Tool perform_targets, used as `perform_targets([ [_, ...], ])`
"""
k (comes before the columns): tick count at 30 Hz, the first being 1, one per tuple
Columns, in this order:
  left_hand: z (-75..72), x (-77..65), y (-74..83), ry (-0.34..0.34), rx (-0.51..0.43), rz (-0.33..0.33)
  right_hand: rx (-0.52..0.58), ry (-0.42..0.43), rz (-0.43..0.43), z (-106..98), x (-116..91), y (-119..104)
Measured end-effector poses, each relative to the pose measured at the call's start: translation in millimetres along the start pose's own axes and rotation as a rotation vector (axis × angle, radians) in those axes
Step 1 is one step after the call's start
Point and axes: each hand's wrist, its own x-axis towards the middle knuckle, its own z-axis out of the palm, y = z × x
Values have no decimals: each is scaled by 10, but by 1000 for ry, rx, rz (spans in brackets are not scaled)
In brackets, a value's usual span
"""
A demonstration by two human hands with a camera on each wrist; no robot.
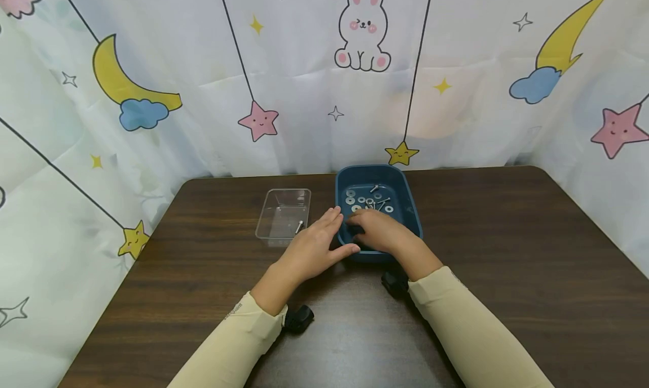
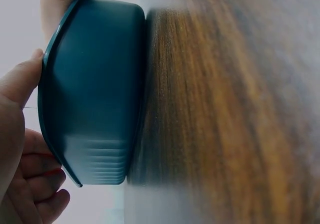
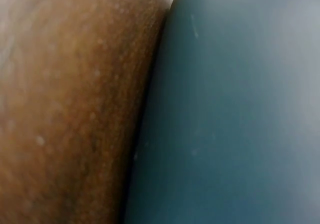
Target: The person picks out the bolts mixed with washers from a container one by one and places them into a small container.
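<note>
A blue plastic bin (image 1: 414, 219) stands on the table, with several washers (image 1: 350, 200) and screws (image 1: 383, 200) lying inside. My left hand (image 1: 316, 244) rests against the bin's near left side, its fingers extended and the thumb at the rim. In the left wrist view that hand (image 2: 20, 134) lies along the rim of the bin (image 2: 95, 84). My right hand (image 1: 377, 230) reaches down into the near part of the bin. Its fingers bend downward, and whether they pinch anything is hidden. The right wrist view holds only the bin's outer wall (image 3: 230, 109) and the tabletop.
A clear plastic box (image 1: 282, 216) stands left of the bin, with a screw (image 1: 299, 227) in its near right corner. Both stand near the back of the dark wooden table (image 1: 497, 236). A patterned white curtain (image 1: 314, 50) hangs behind it.
</note>
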Motion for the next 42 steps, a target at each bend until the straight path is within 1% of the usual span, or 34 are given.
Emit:
perform_targets([
  [4, 4, 1, 1, 1, -10, 1, -14, 32, -20, -1, -5, 1],
  [9, 0, -1, 5, -5, -16, -11, -15, 37, -29, -6, 1, -2],
  [16, 10, 3, -2, -8, -13, -21, 37, 9, 3, -2, 17, 2],
  [20, 10, 4, 0, -10, -15, -25, 48, -5, 31, 11, 24, 9],
  [25, 14, 3, 0, -6, -17, -23, 38, -32, 57, -4, 20, 1],
  [29, 18, -2, -3, -2, -17, -20, 21, -38, 55, -28, 14, -1],
  [42, 39, 4, -29, 3, -24, -19, 95, 37, 116, -28, -7, -4],
])
